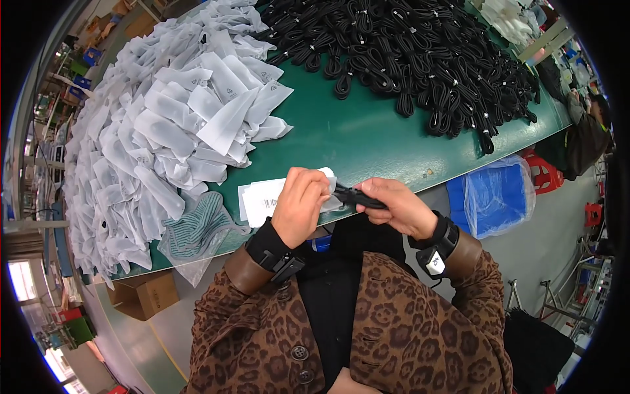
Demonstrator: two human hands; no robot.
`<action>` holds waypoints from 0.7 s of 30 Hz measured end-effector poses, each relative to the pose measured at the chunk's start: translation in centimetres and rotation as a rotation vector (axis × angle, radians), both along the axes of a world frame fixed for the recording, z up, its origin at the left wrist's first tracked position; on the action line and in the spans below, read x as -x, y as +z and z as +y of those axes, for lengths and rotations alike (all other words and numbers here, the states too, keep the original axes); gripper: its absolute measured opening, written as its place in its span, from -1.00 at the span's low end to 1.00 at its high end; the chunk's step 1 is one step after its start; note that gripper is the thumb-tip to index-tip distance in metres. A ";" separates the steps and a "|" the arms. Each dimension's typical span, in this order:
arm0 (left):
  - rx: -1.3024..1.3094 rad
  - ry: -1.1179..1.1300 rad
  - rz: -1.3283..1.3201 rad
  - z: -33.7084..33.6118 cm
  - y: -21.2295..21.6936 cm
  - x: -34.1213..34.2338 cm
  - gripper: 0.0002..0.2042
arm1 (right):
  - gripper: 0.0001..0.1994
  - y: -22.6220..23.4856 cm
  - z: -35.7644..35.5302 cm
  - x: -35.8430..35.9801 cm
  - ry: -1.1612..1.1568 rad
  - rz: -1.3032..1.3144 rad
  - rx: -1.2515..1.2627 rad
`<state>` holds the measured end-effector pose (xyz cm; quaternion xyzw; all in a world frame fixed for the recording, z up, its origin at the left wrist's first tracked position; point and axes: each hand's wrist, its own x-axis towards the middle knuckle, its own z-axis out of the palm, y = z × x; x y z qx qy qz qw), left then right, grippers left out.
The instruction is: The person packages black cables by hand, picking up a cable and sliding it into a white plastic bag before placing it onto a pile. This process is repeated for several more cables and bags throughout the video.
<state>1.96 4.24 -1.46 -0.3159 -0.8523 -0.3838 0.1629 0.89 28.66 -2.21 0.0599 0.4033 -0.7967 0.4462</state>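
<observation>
Near the table's front edge my right hand [398, 209] grips a coiled black cable [362, 197], fingers closed round it. The cable's left end meets the mouth of a whitish plastic bag [328, 176], which my left hand [300, 205] pinches. How far the cable reaches into the bag is hidden by my fingers. Below and beside my left hand lies a small stack of flat white bags [258, 205] with dark print. A large heap of filled pale bags [164, 125] covers the table's left. Many tied black cables [407, 52] are piled at the far right.
The green table [315, 118] has its edge close to my body. A striped green cloth in clear plastic [200, 226] lies at its front left. On the floor are a cardboard box [146, 294], a blue plastic-lined bin [489, 200] and a red stool [543, 174]. Another person [584, 134] sits far right.
</observation>
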 end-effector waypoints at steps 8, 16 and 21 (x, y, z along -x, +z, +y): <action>-0.094 0.048 -0.105 -0.4 0.9 0.9 -0.83 | -0.64 1.9 -1.9 0.2 -0.023 1.572 -0.616; -0.193 -0.001 -0.182 -0.3 2.3 1.2 -0.89 | -0.54 2.8 -3.4 1.0 -0.234 1.178 -0.592; -0.651 -0.090 -0.473 -1.1 2.9 2.9 -0.92 | -0.54 4.8 -4.2 2.4 -0.264 1.488 -0.529</action>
